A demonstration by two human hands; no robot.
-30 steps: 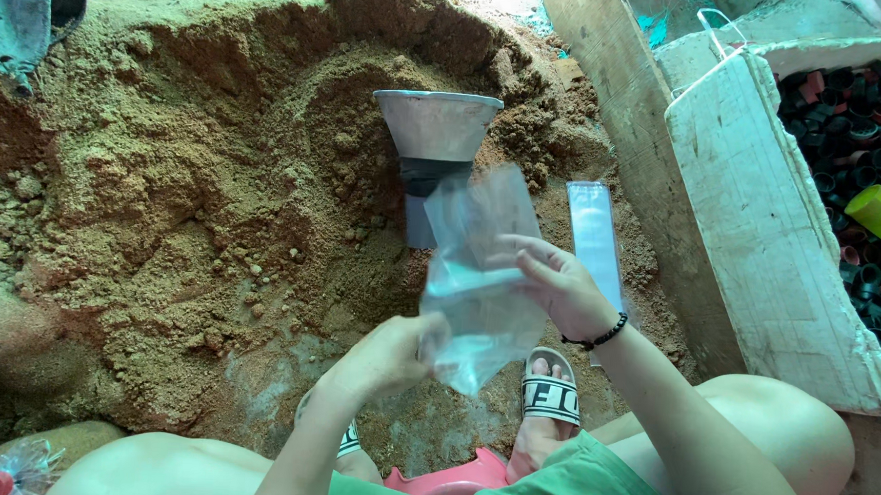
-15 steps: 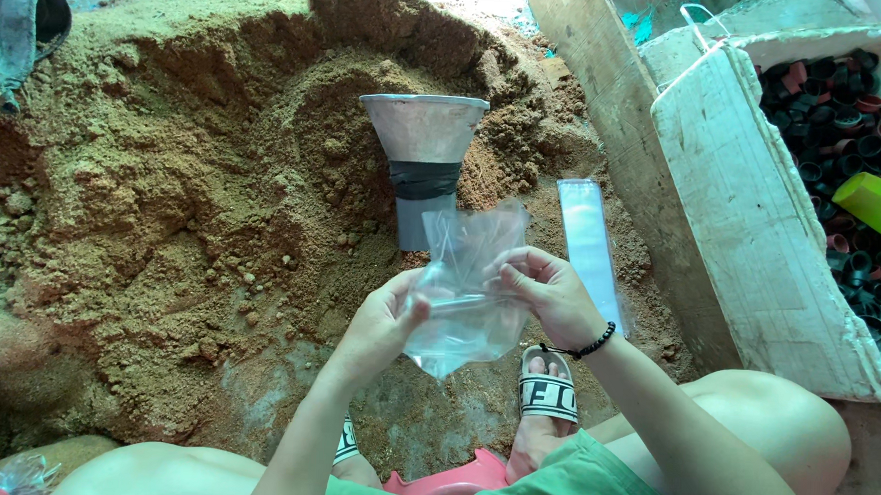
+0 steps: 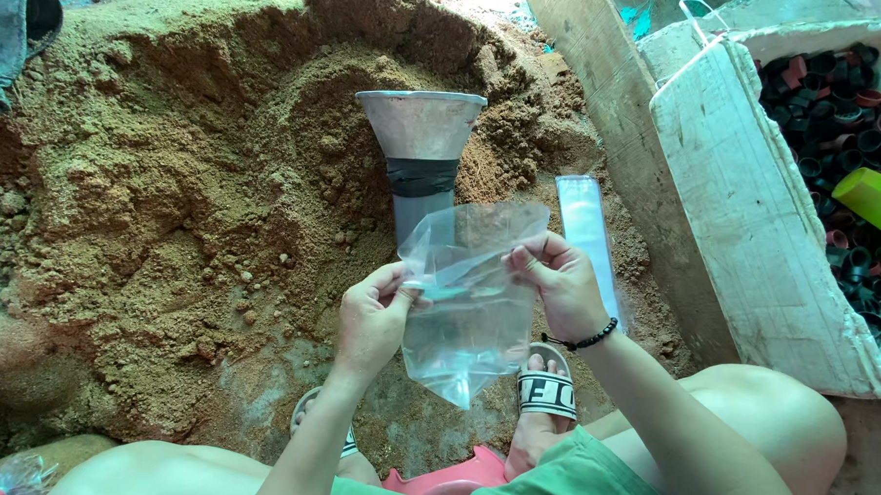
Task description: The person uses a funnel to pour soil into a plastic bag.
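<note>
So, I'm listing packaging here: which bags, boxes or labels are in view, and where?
Clear plastic bag: centre, held at its mouth by left hand and right hand.
Flat stack of clear bags: on the ground to the right, long and narrow.
White foam box: right edge, holding dark caps.

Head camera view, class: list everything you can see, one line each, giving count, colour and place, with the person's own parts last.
Clear plastic bag: one, transparent, centre, held up by both hands.
Funnel: one, grey metal with a black band, upright in the pile behind the bag.
Sawdust-like pile: one, brown, left and centre.
Flat stack of bags: one, clear, right of the funnel.
Foam box: one, white, right, holding many dark rings.
Green thing: one, in the box.
Stool: one, pink, bottom centre.
Sandals: two, on the feet.
Left hand: grip on the bag's left edge.
Right hand: grip on the bag's right edge.
</note>
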